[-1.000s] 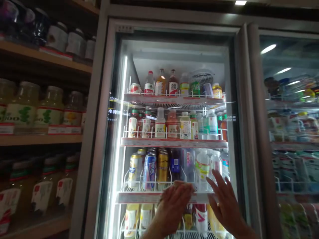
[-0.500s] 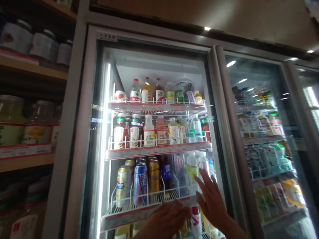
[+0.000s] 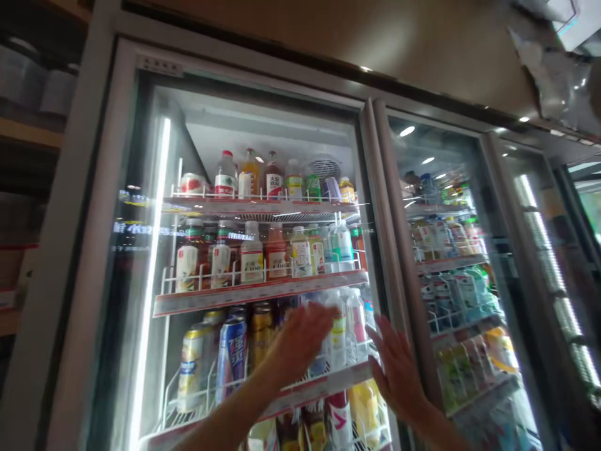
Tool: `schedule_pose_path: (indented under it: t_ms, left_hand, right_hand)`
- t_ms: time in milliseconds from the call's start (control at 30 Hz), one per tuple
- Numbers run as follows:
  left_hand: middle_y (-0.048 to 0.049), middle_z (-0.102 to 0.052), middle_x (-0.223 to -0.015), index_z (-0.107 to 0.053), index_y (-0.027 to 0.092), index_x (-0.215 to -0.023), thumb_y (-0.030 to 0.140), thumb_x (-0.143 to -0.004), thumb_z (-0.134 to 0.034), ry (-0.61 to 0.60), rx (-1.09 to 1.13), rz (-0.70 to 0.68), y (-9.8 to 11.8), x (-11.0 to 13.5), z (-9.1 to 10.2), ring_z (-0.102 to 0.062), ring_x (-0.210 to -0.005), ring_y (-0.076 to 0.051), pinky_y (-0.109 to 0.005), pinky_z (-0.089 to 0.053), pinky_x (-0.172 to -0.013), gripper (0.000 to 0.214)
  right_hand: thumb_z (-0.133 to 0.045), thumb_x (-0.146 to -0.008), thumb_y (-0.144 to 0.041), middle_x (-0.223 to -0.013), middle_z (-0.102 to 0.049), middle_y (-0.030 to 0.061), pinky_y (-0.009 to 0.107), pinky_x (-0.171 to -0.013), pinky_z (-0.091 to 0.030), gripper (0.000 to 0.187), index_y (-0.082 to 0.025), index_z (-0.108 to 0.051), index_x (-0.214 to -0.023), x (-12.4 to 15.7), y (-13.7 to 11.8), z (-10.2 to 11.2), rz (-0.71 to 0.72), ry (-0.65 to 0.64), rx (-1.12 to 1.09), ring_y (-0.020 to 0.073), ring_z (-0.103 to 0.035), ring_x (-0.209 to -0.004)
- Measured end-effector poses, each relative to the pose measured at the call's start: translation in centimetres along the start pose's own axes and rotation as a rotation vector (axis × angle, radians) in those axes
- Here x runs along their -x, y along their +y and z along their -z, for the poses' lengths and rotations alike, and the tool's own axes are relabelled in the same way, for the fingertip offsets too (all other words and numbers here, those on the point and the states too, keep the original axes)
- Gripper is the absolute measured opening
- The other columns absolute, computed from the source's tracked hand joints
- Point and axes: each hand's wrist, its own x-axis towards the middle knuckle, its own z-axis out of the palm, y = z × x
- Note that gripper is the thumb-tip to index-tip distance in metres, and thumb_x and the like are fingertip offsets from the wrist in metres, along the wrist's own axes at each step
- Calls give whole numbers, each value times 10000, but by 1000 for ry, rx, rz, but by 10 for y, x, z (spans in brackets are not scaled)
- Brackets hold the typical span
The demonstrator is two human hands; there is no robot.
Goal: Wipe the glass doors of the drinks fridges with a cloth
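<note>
"What's that door [image 3: 263, 116] made of?"

"Glass, smooth and glossy, with bright reflections on it; the grey frame [image 3: 96, 207] looks like metal with a dull satin finish."

"And inside?"

"The blue can [image 3: 232, 351] is shiny metal, the clear bottle [image 3: 355, 313] looks like smooth plastic (seen through the glass, mind), and the rails [image 3: 200, 277] resemble white-coated wire."

"The panel [image 3: 375, 31] above?"

"Smooth, softly glossy. The left shelf [image 3: 32, 133] looks like matt wood."
</note>
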Motion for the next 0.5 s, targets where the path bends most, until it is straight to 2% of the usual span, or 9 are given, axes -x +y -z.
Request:
schedule_pose_path:
  t_ms: [33,67,100,133,233,267,300,433,500]
  left_hand:
    - [10,-212,-1530,-224,205,-1442,260,-906,-331,18,-15,144,-11,-16,-1,-157,-1406,-208,-431,-147,-1119,549]
    - [-7,-222,-1528,-211,201,-1446,263,-908,-330,3,-6,225,-18,-30,-3,-166,-1404,-227,-455,-149,-1114,554]
    - [-15,-228,-1526,-202,197,-1448,244,-902,-330,-2,13,250,-19,-40,-5,-174,-1402,-233,-459,-159,-1109,563]
    - [-9,-226,-1527,-191,201,-1450,228,-894,-334,-12,45,212,-16,-46,-6,-175,-1403,-220,-439,-171,-1109,574]
    - [45,-221,-1528,-158,224,-1453,208,-876,-348,-30,153,-140,8,-54,-11,-185,-1395,-130,-323,-199,-1108,607]
    - [62,-226,-1525,-151,235,-1453,218,-879,-348,-32,170,-205,12,-60,-13,-201,-1386,-109,-298,-209,-1102,607]
    - [63,-226,-1525,-144,236,-1453,221,-884,-341,-32,173,-210,13,-69,-14,-216,-1382,-112,-304,-217,-1100,603]
    - [-16,-183,-1538,-142,182,-1458,170,-887,-296,-16,150,69,5,-118,-25,-211,-1394,-219,-442,-197,-1105,592]
    - [-21,-204,-1533,-159,188,-1457,159,-874,-321,-26,202,75,21,-124,-36,-195,-1401,-225,-442,-196,-1106,606]
  right_hand:
    - [-385,-898,-219,-1506,-284,99,507,-1074,-299,576,-240,-223,-1451,-4,6,2,-26,16,10,258,-228,-1400]
    - [-381,-901,-223,-1508,-277,104,513,-1075,-295,574,-236,-220,-1451,-7,11,3,-44,27,17,261,-231,-1399]
    - [-378,-903,-226,-1508,-275,106,517,-1077,-291,574,-234,-215,-1453,-9,16,5,-55,34,22,262,-234,-1397]
    - [-375,-904,-227,-1506,-281,107,518,-1080,-285,576,-233,-207,-1455,-9,20,7,-55,38,27,260,-238,-1396]
    - [-373,-905,-231,-1484,-330,107,507,-1091,-272,589,-216,-186,-1464,-8,28,13,-22,23,47,249,-240,-1396]
    - [-368,-906,-231,-1476,-345,109,503,-1093,-269,591,-206,-183,-1466,-8,30,15,-13,25,57,245,-237,-1398]
    - [-361,-906,-228,-1471,-354,113,500,-1094,-267,590,-196,-181,-1467,-9,32,18,-10,34,66,242,-234,-1399]
    - [-350,-903,-216,-1479,-339,105,493,-1093,-268,591,-196,-181,-1468,-17,42,27,-26,82,80,232,-233,-1399]
    - [-353,-899,-217,-1485,-331,95,495,-1094,-267,596,-202,-180,-1469,-16,47,31,-32,87,85,236,-240,-1397]
